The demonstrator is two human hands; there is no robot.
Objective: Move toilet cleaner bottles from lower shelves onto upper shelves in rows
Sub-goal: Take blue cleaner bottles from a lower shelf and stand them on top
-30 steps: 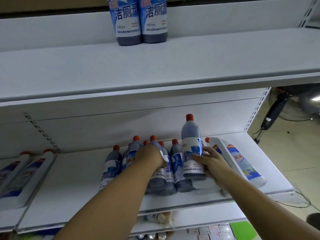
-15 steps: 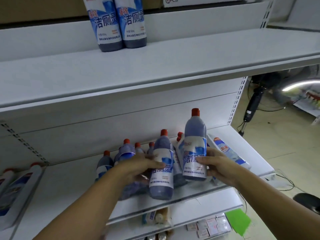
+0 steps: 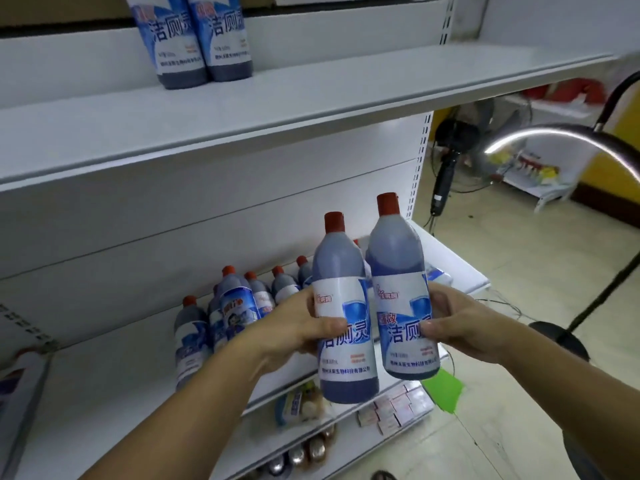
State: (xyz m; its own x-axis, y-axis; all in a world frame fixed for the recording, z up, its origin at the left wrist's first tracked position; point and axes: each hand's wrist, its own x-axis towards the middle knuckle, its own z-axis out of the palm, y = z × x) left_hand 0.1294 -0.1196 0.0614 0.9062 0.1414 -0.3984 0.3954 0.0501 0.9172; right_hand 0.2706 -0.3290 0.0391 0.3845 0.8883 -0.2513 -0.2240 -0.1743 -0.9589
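Observation:
My left hand (image 3: pixel 304 327) grips a blue toilet cleaner bottle (image 3: pixel 341 271) with a red cap, held upright in front of the lower shelf (image 3: pixel 114 372). Beside it, my right hand (image 3: pixel 457 323) grips a second bottle (image 3: pixel 396 258) of the same kind; the two bottles touch side by side. Several more bottles (image 3: pixel 235 299) stand clustered on the lower shelf behind my left hand. On the upper shelf (image 3: pixel 311 102), two bottles (image 3: pixel 197 39) stand next to each other at the back left.
White bottles (image 3: pixel 20 382) lie at the far left of the lower shelf. Small boxes (image 3: pixel 394 407) and jars sit on shelves below. A standing fan (image 3: pixel 460 140), a curved lamp arm (image 3: pixel 554 133) and cables on the floor are to the right.
Both hands have lifted their bottles off the lower shelf, up and toward me, bringing them side by side. The view has shifted left and closer.

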